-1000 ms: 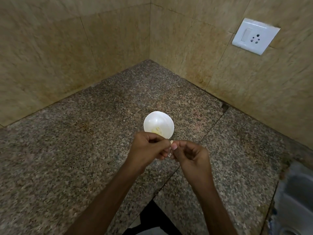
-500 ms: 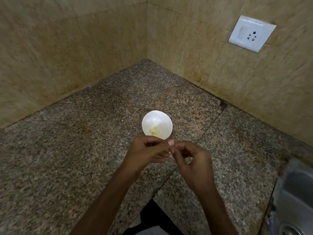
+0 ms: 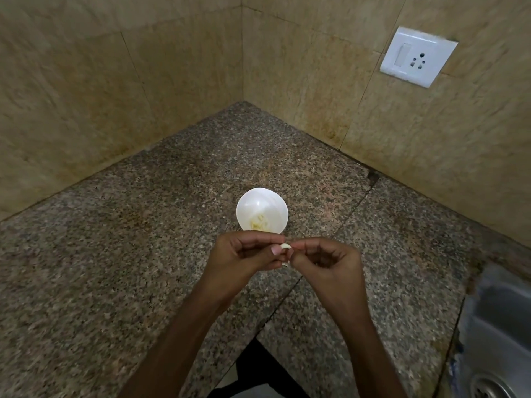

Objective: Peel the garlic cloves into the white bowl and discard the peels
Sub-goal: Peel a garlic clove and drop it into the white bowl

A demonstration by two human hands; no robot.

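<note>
Garlic clove [image 3: 286, 246] pale, curved; pinched in grip of left hand [image 3: 244, 258] and right hand [image 3: 324, 262].

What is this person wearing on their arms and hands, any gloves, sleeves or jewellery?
Nothing shows. The left hand and right hand are bare, with no gloves or rings, and both forearms are uncovered to the frame's edge: no sleeve, watch or bracelet.
</note>
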